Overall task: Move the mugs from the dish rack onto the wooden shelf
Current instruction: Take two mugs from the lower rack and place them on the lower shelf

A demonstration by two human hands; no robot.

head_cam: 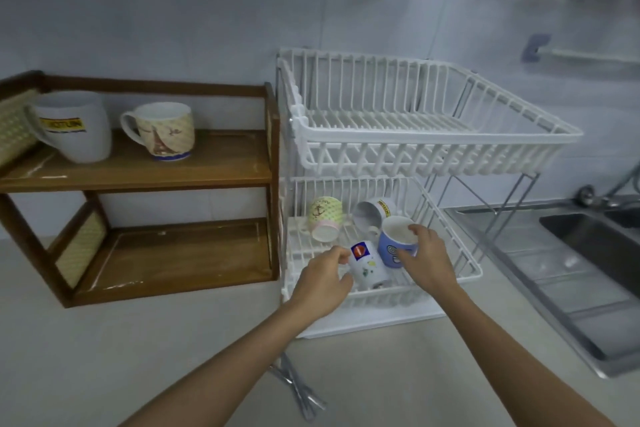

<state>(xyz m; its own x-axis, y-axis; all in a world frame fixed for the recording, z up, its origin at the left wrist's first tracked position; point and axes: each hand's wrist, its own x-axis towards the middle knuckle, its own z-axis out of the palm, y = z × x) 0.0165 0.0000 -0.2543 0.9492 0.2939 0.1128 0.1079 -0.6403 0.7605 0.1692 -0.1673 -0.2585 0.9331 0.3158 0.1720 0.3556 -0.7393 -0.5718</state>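
Note:
The white two-tier dish rack [433, 142] stands right of the wooden shelf [145, 173]. Its lower tier holds several mugs. My left hand [323, 282] grips a white mug with a red and blue logo [369, 265] lying on its side. My right hand [427, 258] is closed around the rim of a blue mug [393, 246]. Behind them lie a cream anchor mug [325, 218] and a white mug with a yellow band [372, 215]. On the shelf's top board stand a large white mug [74, 126] and a cream Eiffel Tower mug [162, 132].
The shelf's lower board [173, 256] is bare. A steel sink [595, 253] with a drainboard lies to the right of the rack. Metal cutlery [298, 388] rests on the pale counter in front of the rack, between my forearms. The rack's upper tier is bare.

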